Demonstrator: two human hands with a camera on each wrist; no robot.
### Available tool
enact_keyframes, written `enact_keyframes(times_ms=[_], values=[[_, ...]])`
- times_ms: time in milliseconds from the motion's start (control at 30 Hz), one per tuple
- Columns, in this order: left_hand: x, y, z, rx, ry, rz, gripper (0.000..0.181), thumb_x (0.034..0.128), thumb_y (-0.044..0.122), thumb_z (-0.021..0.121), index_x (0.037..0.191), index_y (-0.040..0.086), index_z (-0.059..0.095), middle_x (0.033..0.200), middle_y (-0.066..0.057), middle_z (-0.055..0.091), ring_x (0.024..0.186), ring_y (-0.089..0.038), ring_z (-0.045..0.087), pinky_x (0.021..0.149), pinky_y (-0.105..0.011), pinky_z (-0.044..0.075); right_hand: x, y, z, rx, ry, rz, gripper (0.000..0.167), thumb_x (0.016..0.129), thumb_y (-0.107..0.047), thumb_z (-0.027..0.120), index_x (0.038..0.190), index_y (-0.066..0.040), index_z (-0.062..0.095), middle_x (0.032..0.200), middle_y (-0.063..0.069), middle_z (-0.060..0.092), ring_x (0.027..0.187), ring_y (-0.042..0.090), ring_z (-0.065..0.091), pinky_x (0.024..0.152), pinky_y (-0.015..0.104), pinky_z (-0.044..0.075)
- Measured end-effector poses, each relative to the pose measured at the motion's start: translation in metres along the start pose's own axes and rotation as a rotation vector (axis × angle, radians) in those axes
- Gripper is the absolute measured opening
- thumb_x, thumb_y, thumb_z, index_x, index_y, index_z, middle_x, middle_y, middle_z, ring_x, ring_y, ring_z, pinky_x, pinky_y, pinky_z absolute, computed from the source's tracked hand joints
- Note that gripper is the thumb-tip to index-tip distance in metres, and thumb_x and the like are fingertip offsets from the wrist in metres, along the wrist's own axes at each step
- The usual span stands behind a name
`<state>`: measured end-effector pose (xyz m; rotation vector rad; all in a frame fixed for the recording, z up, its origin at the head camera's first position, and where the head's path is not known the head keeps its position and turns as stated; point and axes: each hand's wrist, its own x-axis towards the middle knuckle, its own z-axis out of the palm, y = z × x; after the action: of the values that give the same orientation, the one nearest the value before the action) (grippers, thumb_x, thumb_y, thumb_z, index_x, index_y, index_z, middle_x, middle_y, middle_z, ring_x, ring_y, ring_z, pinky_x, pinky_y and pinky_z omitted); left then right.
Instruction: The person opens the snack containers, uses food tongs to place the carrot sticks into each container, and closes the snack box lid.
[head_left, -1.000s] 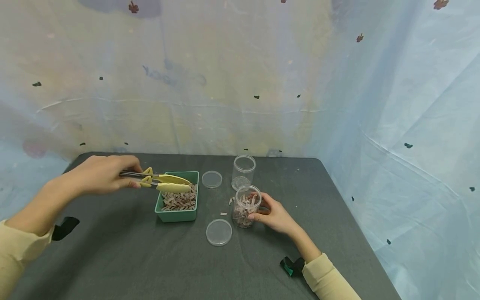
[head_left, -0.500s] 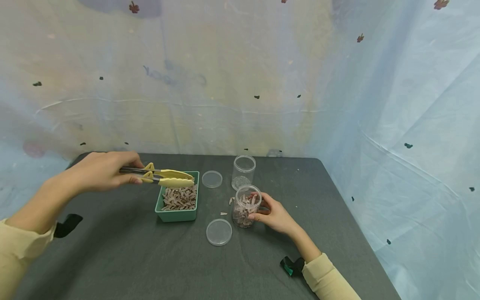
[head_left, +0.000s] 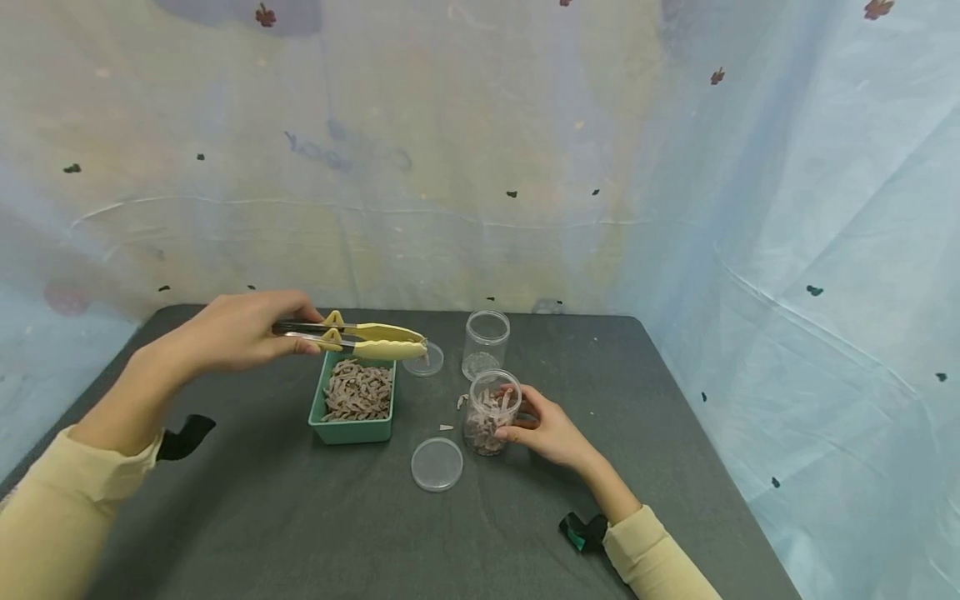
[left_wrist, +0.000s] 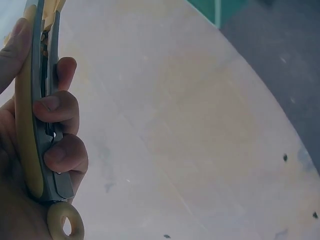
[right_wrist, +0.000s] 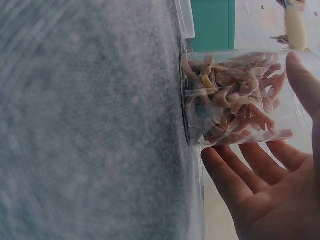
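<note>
My left hand (head_left: pixel 251 333) grips a pair of yellow-and-metal tongs (head_left: pixel 388 350), which hang above the far right corner of a green tray (head_left: pixel 352 432). Brownish strips (head_left: pixel 358 392) lie in that tray. Seen from the right wrist, a few strips (right_wrist: pixel 281 39) stick out at the tongs' yellow tip. With thumb and fingers on either side, my right hand (head_left: pixel 551 429) holds a clear jar (head_left: pixel 492 417) upright on the table. Similar strips (right_wrist: pixel 235 95) fill much of this jar. In the left wrist view, curled fingers (left_wrist: pixel 62 107) wrap the tongs' handles.
Behind the held jar stands a second clear jar (head_left: pixel 486 346) with its top uncovered. One clear lid (head_left: pixel 437 465) lies in front; another lid (head_left: pixel 427 363) lies behind, partly under the tongs in view. Loose strips (head_left: pixel 446 427) lie between tray and held jar.
My left hand has carried the tongs up and to the right, from over the tray's strips towards the rear lid. The right hand and its jar have stayed put.
</note>
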<state>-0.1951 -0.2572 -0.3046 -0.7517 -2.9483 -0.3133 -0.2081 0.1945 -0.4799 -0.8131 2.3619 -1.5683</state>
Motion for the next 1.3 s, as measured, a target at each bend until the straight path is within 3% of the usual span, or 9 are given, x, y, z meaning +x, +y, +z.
enact_keyframes(times_ms=[267, 433, 633, 933, 1300], values=[[0.015, 0.013, 0.011, -0.103, 0.028, 0.045, 0.031, 0.0952, 0.042, 0.077, 0.117, 0.021, 0.069, 0.119, 0.001, 0.072, 0.100, -0.020, 0.069, 0.077, -0.045, 0.052, 0.001, 0.000, 0.001, -0.008, -0.010, -0.009, 0.071, 0.096, -0.017, 0.078, 0.154, 0.001, 0.042, 0.152, 0.022, 0.048, 0.137, 0.041, 0.053, 0.105, 0.046, 0.051], [0.024, 0.022, 0.019, -0.166, 0.043, 0.067, 0.031, 0.0959, 0.041, 0.076, 0.118, 0.020, 0.068, 0.120, 0.000, 0.072, 0.106, -0.023, 0.069, 0.081, -0.049, 0.053, 0.002, 0.001, 0.001, -0.015, -0.004, 0.003, 0.071, 0.095, -0.017, 0.079, 0.154, -0.003, 0.043, 0.151, 0.019, 0.050, 0.137, 0.039, 0.054, 0.106, 0.046, 0.051], [0.034, 0.034, 0.031, -0.245, 0.047, 0.105, 0.032, 0.0959, 0.039, 0.076, 0.119, 0.017, 0.068, 0.120, -0.001, 0.071, 0.100, -0.019, 0.069, 0.077, -0.044, 0.053, 0.002, 0.003, 0.001, -0.019, -0.002, 0.004, 0.070, 0.095, -0.017, 0.079, 0.154, -0.004, 0.044, 0.150, 0.020, 0.051, 0.136, 0.039, 0.055, 0.105, 0.045, 0.051], [0.047, 0.049, 0.054, -0.302, 0.012, 0.106, 0.032, 0.0954, 0.041, 0.075, 0.119, 0.021, 0.067, 0.119, 0.002, 0.071, 0.097, -0.014, 0.067, 0.074, -0.040, 0.050, 0.001, 0.001, 0.001, -0.012, -0.009, 0.001, 0.071, 0.095, -0.015, 0.079, 0.155, -0.002, 0.042, 0.149, 0.019, 0.052, 0.137, 0.039, 0.054, 0.106, 0.049, 0.050], [0.056, 0.058, 0.073, -0.349, -0.054, 0.113, 0.035, 0.0957, 0.047, 0.072, 0.120, 0.024, 0.066, 0.122, 0.003, 0.068, 0.093, -0.013, 0.063, 0.073, -0.038, 0.047, 0.000, 0.002, 0.000, -0.035, -0.001, 0.021, 0.073, 0.096, -0.020, 0.078, 0.157, -0.007, 0.040, 0.151, 0.017, 0.052, 0.138, 0.039, 0.053, 0.108, 0.050, 0.048]])
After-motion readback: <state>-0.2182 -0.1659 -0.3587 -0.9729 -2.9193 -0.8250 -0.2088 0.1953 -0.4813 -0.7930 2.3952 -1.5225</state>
